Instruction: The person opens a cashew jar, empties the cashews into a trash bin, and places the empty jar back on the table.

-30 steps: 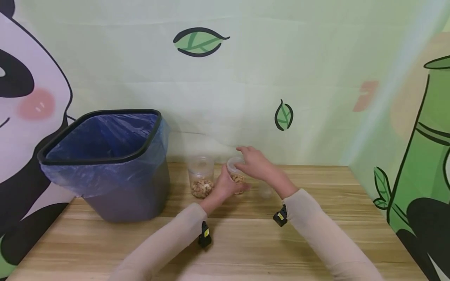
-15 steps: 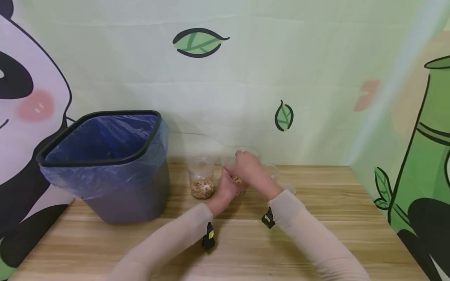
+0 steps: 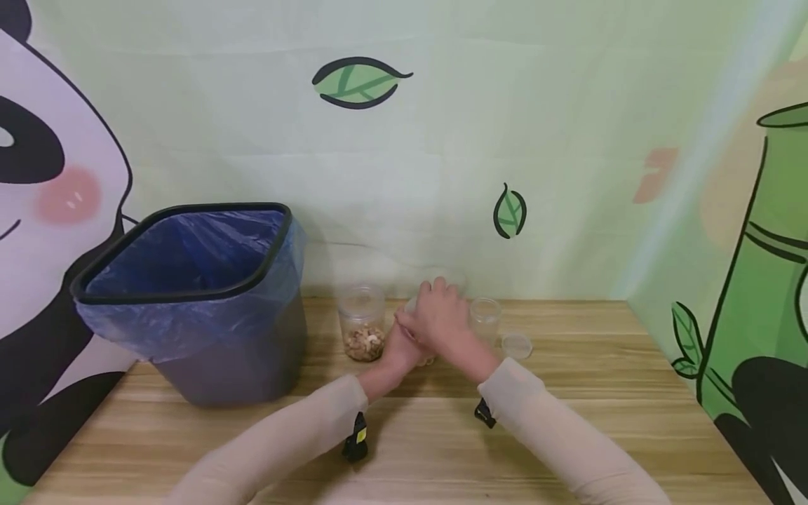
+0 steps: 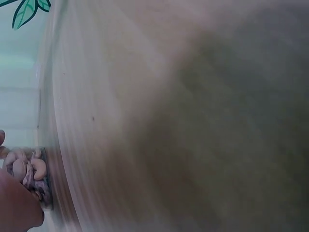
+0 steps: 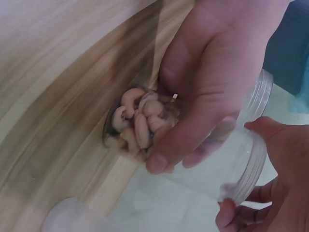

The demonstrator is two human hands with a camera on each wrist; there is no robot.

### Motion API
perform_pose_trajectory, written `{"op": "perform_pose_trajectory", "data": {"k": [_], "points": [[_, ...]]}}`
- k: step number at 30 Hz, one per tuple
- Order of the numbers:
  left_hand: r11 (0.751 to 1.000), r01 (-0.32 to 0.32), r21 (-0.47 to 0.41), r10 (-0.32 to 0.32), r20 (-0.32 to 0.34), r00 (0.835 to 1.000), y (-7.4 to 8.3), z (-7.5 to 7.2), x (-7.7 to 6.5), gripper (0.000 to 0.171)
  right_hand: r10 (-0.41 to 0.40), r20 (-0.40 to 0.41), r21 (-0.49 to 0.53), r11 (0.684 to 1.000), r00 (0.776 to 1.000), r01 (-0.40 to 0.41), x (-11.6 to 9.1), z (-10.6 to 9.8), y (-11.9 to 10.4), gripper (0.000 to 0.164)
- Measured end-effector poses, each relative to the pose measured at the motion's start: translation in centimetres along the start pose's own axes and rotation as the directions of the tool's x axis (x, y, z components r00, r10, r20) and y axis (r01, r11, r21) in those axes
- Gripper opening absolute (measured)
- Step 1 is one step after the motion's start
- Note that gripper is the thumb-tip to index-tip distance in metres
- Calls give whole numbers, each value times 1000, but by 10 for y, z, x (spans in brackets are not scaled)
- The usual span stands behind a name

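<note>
My left hand [image 3: 399,348] grips a clear plastic jar [image 5: 212,174] holding cashews [image 5: 145,118] near its bottom. From above, my right hand [image 3: 440,315] curls over the jar's top. The right wrist view shows the right thumb and fingers gripping the ribbed clear lid [image 5: 251,164] at its edge. Cashews [image 4: 28,166] also show past the left fingers in the left wrist view. From the head view, most of this jar is hidden by both hands. To its left stands another clear jar [image 3: 362,305] partly filled with nuts.
Right of the hands stands a clear jar [image 3: 485,312] without visible contents, and a round clear lid [image 3: 517,345] lies beside it. A grey bin [image 3: 233,372] with a blue liner stands at left. The printed backdrop [image 3: 568,231] rises behind the wooden table [image 3: 429,449].
My right hand has gone from spread fingers beside the jar's top to curling over it. Its shift uncovers the clear jar and loose lid on the right. The left hand keeps its grip.
</note>
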State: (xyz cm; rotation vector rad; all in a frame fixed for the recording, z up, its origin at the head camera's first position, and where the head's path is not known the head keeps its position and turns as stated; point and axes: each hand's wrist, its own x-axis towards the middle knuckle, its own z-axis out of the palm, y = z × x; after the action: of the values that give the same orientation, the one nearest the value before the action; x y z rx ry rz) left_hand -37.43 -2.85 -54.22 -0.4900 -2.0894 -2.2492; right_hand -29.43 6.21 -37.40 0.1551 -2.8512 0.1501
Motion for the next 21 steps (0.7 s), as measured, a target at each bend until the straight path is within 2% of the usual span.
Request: {"op": "perform_pose_trajectory", "data": {"k": [1,2,3,5,8,11,13,16,19,21], "points": [[999,49,7,-49,-8,999,13,1,-7,73,-9,1,14,1000,1000,9,0,0,0,61],[989,58,133,-55,-29,998,52,5,-27,78,-17,1,25,1000,1000,17,0,1,1,60],[962,71,263,-61,-47,997,92,10,-46,83,-31,0,25,999,1000,31,0,2,2,60],[950,73,302,-66,-35,997,93,8,-48,87,-57,-9,23,998,998,57,0,3,4,60],[957,90,277,-97,14,995,95,5,-49,93,-100,-34,2,995,994,100,-2,4,9,61],[967,66,246,-93,103,990,94,1,-48,86,-154,-60,3,988,986,155,-5,4,15,59],[978,44,206,-82,181,980,94,-2,-46,80,-192,-68,49,979,979,196,-7,4,20,55],[990,45,135,-83,295,952,93,-7,-44,76,-263,-58,145,952,963,269,-12,3,28,56],[991,53,119,-93,361,928,93,-10,-43,76,-352,-54,225,907,935,355,-13,2,37,59],[992,62,114,-101,382,919,94,-12,-42,74,-412,-52,276,870,910,409,-12,1,42,60]]}}
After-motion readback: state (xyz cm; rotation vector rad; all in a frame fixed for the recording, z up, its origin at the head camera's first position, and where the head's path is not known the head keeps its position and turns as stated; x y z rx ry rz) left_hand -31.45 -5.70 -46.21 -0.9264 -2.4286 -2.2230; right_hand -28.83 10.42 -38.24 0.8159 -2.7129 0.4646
